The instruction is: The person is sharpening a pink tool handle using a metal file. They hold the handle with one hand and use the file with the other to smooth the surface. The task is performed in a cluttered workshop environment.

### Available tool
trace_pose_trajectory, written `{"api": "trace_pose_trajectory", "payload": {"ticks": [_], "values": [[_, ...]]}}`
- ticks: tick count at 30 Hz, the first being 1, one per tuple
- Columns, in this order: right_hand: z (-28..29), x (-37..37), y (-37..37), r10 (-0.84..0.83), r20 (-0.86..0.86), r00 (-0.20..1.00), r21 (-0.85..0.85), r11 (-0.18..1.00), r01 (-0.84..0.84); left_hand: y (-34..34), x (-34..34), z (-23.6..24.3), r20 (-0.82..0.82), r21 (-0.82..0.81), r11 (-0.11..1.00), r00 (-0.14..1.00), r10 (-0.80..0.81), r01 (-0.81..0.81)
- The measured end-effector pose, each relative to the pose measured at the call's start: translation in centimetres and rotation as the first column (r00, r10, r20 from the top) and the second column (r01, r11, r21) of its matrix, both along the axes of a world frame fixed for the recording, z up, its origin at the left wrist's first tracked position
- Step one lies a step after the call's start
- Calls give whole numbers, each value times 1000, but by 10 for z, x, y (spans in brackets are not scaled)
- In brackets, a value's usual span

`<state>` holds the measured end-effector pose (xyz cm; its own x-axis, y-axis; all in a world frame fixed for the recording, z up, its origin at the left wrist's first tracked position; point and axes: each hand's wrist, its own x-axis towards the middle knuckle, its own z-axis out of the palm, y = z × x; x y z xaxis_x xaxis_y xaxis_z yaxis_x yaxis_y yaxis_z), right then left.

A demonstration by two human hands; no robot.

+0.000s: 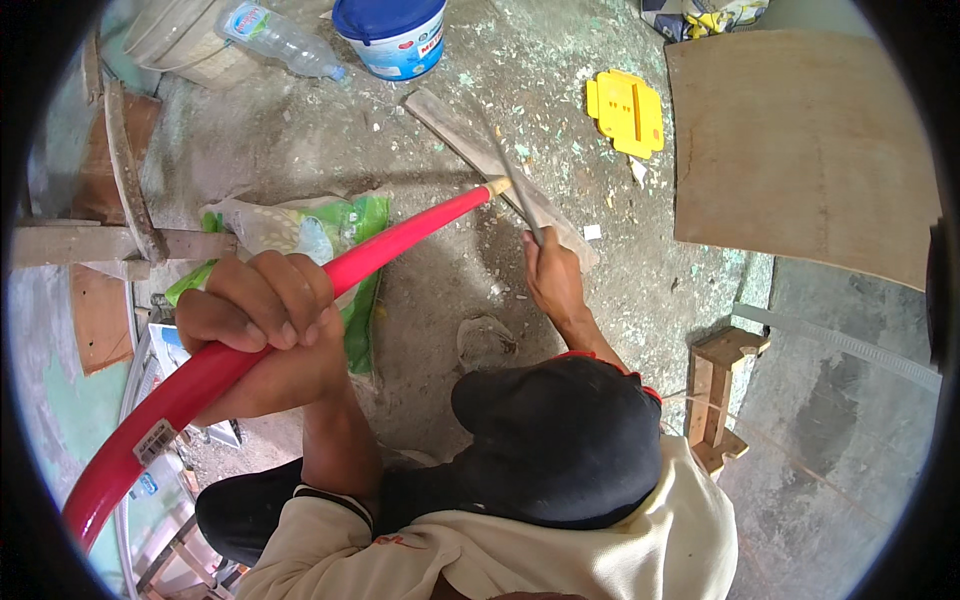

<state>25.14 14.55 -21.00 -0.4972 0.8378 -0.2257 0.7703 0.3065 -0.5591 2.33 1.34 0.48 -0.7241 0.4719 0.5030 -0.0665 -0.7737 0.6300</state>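
Observation:
My left hand point(262, 325) is closed around a curved red pole point(400, 234), which runs from the lower left up to a pale, bare tip point(497, 186) near the middle. My right hand point(555, 272) grips a long, thin grey tool point(520, 175), perhaps a file or blade, which crosses that tip; whether they touch is unclear. A weathered plank point(440, 123) lies on the floor beneath both. A green and white sack point(355, 330) lies under the pole. A rounded black shape point(555, 430) above cream clothing hides part of my right forearm.
A blue-lidded bucket point(390, 50), plastic bottle point(285, 50) and pale bucket point(170, 45) stand or lie at the back. A yellow plastic piece point(625, 110) and plywood sheet point(800, 150) are at right, above a small wooden stand point(715, 385). Timber pieces point(125, 245) crowd the left.

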Motion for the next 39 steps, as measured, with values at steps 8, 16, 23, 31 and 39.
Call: {"api": "trace_pose_trajectory", "payload": {"ticks": [8,16,23,31,39], "values": [[13,-9,-4,29,-153,988,44,999,-23,-8,-5,-6,-28,17,998,998,-58,59],[31,-3,1,-62,-143,988,10,998,64,-2,2,-3,-5,20,1000,1000,8,-7],[-45,5,18,-47,26,999,39,998,46,-2,-5,-2,-67,30,990,989,-134,136],[-7,9,4,-43,-41,998,2,999,43,-4,0,-7,-12,27,990,990,-137,137],[27,-9,-11,-67,-225,972,25,997,75,-14,-3,-10,-45,20,987,986,-158,159]]}}
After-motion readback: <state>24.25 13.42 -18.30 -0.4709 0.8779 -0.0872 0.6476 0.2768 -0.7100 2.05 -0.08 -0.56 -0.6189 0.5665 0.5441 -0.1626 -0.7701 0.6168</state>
